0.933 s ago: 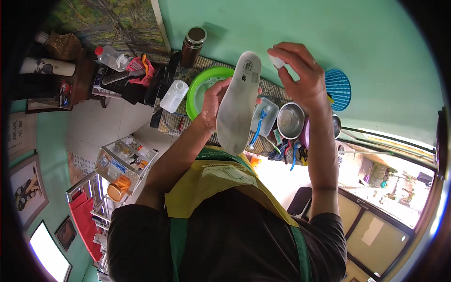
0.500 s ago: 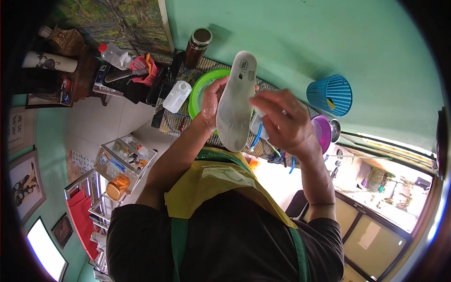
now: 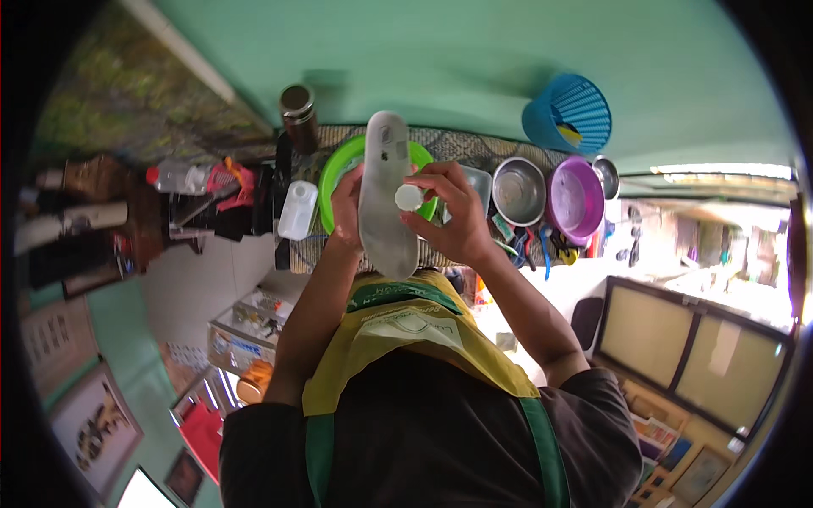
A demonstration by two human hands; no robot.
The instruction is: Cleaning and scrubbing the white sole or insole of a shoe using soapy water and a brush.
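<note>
Left grip (image 3: 346,205) has an insole (image 3: 386,237) clamped, right grip (image 3: 458,216) is just pinching a white cap (image 3: 408,198) over it.

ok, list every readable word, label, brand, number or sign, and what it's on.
Insole: dark marks near its upper end, too small to read.
Apron: pale lettering on the yellow cloth and green band; not copied out here.
Pale wall hanging: dark characters, too blurred to read.
Clear bin: blue marking, too blurred to read.
</note>
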